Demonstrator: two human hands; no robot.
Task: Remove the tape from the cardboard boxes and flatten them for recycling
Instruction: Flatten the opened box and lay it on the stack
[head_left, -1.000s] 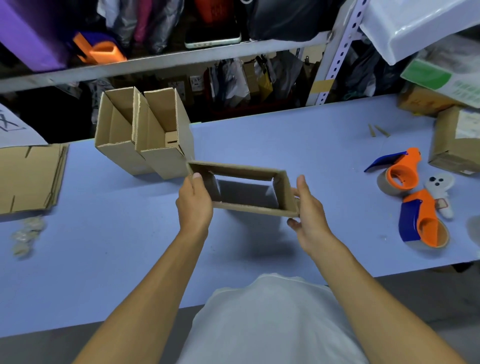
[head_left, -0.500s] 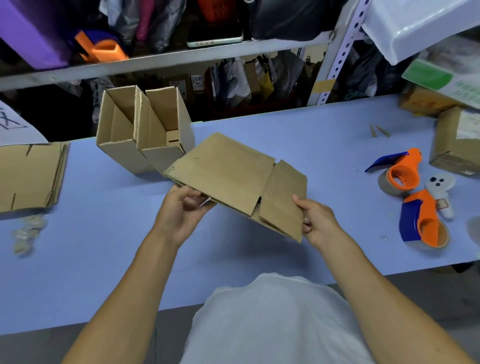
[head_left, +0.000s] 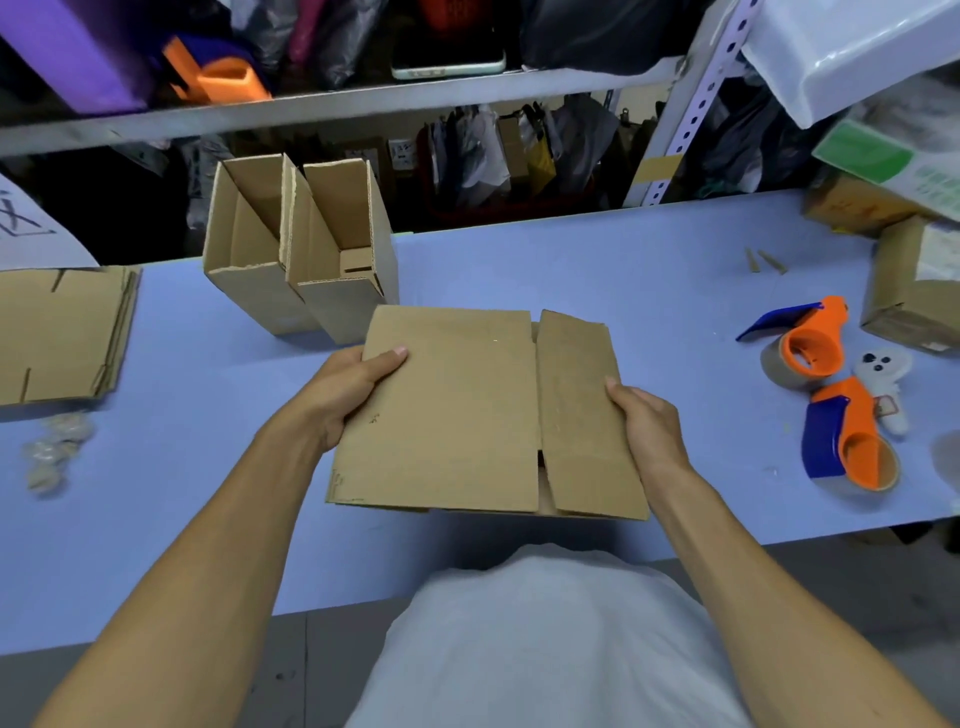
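The left hand (head_left: 347, 395) gripped the left edge of the flattened box (head_left: 467, 410), thumb laid over the top face and the other fingers hidden beneath; the right hand (head_left: 647, 423) pinched the right edge the same way, thumb on the narrow flap and the rest underneath. Between them the box was held level above the counter (head_left: 623, 270), just in front of the person's body, and it looked clear of the surface (a shadow below suggested as much, though contact at the near edge could not be ruled out). Its two panels lay side by side, the wide one to the left, the narrow one to the right, with the seam between them running away from the person.

The relation that mattered was sideways: the stack of flattened boxes (head_left: 62, 332) lay on the counter well off to the left, so the left hand was the nearer one and the box would probably have to travel leftward to join that stack. The stack's flat faces matched the held box, so little turning seemed called for.

Just beyond the held box, touching each other, stood two open boxes (head_left: 301, 270), upright and not yet flattened. Well to the right lay two tape dispensers (head_left: 826, 395), and a sealed box (head_left: 914, 291) sat at the far right edge
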